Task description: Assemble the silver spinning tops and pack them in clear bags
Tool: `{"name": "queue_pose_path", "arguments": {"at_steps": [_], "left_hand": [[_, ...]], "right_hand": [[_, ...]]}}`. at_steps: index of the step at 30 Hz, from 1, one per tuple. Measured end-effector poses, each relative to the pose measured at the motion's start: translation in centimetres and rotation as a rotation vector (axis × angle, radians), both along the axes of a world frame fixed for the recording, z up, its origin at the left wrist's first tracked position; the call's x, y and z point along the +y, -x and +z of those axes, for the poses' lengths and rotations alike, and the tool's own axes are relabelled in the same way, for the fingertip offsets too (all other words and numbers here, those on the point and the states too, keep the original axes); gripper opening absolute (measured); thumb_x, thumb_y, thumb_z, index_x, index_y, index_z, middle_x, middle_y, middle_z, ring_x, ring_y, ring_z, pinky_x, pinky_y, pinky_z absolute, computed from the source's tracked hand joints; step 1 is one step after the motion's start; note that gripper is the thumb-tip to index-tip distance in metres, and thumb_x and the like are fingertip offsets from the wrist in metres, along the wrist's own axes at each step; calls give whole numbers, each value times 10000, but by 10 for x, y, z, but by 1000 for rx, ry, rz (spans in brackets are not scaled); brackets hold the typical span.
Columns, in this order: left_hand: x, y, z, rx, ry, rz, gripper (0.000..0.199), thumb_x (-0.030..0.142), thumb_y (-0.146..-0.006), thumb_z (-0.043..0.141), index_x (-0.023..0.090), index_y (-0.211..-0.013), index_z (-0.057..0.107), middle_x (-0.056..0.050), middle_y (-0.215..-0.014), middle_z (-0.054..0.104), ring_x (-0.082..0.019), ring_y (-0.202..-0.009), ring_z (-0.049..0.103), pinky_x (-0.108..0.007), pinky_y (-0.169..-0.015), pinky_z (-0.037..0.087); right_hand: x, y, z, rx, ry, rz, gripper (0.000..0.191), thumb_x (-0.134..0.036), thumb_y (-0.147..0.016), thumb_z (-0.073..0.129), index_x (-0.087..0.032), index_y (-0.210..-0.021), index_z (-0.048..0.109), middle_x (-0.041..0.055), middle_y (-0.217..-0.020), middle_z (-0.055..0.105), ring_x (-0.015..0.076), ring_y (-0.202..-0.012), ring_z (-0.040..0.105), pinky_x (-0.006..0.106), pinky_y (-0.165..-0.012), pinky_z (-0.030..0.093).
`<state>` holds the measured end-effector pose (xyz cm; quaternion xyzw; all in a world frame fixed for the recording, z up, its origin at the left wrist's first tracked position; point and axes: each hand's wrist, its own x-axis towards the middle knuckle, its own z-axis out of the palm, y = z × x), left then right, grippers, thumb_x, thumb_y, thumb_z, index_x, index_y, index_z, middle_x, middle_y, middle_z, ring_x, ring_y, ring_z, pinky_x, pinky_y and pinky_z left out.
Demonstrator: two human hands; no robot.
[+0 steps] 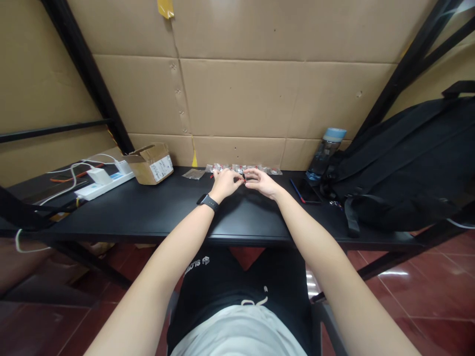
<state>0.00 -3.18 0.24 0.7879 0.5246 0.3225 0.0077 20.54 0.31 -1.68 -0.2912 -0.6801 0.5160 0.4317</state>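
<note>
Over the black desk, my left hand (225, 182) and my right hand (262, 183) meet fingertip to fingertip. Both are closed in a pinch on a small black-and-red piece (244, 177), too small for me to tell its kind. A dark watch is strapped to my left wrist. Just behind my fingers lies a row of small clear plastic bags (245, 168) with red and silvery bits inside. My fingers cover part of that row. Something red shows at the outer side of my left hand. A flat clear bag (193, 173) rests to its left.
On the left stand an opened cardboard box (150, 164) and a white power strip (106, 185) with plugs and cables. To the right are a phone (306, 191), a water bottle (325, 154) and a large black backpack (408, 158). Cardboard panels line the back; black metal posts frame the desk (178, 212).
</note>
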Motion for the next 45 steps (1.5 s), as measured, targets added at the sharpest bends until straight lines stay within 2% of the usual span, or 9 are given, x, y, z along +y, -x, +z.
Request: {"name": "queue_pose_path", "arguments": {"at_steps": [4,10,18,26,31,37,39,43,45], "left_hand": [[0,0,0,5,5,11,181,378,-927,654,300,-940,816,-47,-1026,803,-312,-1115,625,-512,-1032,288],[-3,-4,-2,88,-34,1,185,286,-912,618,270,-862,795,-68,-976,799,-327,-1093,617,-533,-1014,297],[2,2,-2,1,18,64,187,297,-898,620,277,-914,805,-56,-982,802,-312,-1063,656,-490,-999,336],[7,2,-4,-130,21,92,199,419,-898,678,266,-898,805,-45,-1049,773,-293,-1051,658,-441,-959,381],[4,-3,-5,-82,31,107,189,432,-898,703,273,-919,804,-67,-1146,715,-311,-1150,593,-450,-965,375],[9,0,-8,-50,28,22,162,391,-902,701,250,-909,783,-70,-1124,703,-307,-1161,582,-449,-980,373],[10,2,-10,-76,28,17,174,386,-882,712,260,-990,767,-62,-1118,702,-297,-1143,594,-443,-979,391],[11,7,-12,-101,40,-36,452,269,-832,707,287,-1283,679,-59,-1253,677,-287,-1213,583,-431,-1016,430],[13,7,-13,-55,63,-107,442,244,-854,664,296,-1291,697,-55,-1337,653,-289,-1281,553,-432,-1071,419]], "right_hand": [[0,1,0,-25,-78,-11,552,-269,-612,917,-243,-1106,672,72,-1184,703,237,-1210,635,453,-1070,529],[0,3,-1,-103,-95,-64,475,-302,-604,931,-203,-985,666,76,-1099,729,224,-1012,720,465,-1011,568],[-5,19,3,-167,-241,-176,357,-354,-676,891,-199,-937,703,68,-1026,760,247,-1069,718,441,-1015,555],[0,9,4,-99,-46,-139,445,-590,-745,832,-177,-893,763,93,-877,774,219,-834,750,325,-758,593],[6,7,0,-210,-155,-218,307,-470,-763,819,-175,-823,759,60,-763,750,196,-732,705,317,-714,570],[9,10,-2,-415,-364,-313,122,-281,-839,687,-187,-792,748,40,-839,758,196,-813,684,329,-835,526],[9,10,-1,-486,-399,-327,119,-241,-851,658,-183,-790,742,40,-852,744,189,-812,667,318,-828,509],[8,9,1,-640,-529,-367,110,-175,-847,650,-170,-768,726,51,-852,688,188,-828,619,318,-851,481],[7,8,1,-677,-583,-368,103,-163,-851,657,-168,-767,717,55,-861,665,189,-848,603,321,-884,473]]}}
